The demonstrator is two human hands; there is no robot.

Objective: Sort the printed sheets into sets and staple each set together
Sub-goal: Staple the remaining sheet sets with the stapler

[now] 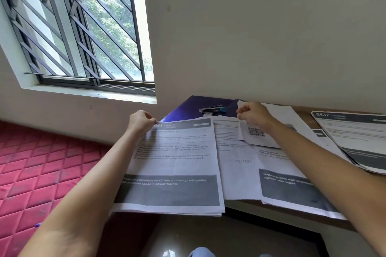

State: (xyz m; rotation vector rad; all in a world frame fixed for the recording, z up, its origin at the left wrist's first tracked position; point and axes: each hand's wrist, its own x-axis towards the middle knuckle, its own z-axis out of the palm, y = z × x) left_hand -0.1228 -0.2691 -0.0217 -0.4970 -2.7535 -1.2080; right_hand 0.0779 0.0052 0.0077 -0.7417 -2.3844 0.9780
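Pinching with the left hand (pixel 140 121) at the top-left corner of the kitchen sheet (pixel 173 162), fingers curled tight on the paper, down at the left end of the table (pixel 305 116) and overhanging its near edge. Gripping with the right hand (pixel 253 113) too, clamped on the top edge of the QR-code sheet (pixel 259 135), raised a little above the loose sheets (pixel 236 169) fanned across mid-table. Sorting stage by the look of it, no staple to be made out anywhere. Spotting the stapler (pixel 213 109) straight ahead on the dark blue folder (pixel 188 106), between the two hands and just beyond them, untouched. Over at far right, a separate 2437 stack (pixel 355 137), well apart from the kitchen sheet. Best now to read each header number before shifting anything, then to lay like with like. Lift, don't drag, to avoid sweeping neighbours off that overhanging edge. Keep the pinches light and at the corners, to spare the paper a crease. Once gathered, tap top and left edges square on the table, hold the corner flat with one hand, and only then reach for the stapler. Drive the staple in at the top-left, clear of the printed header
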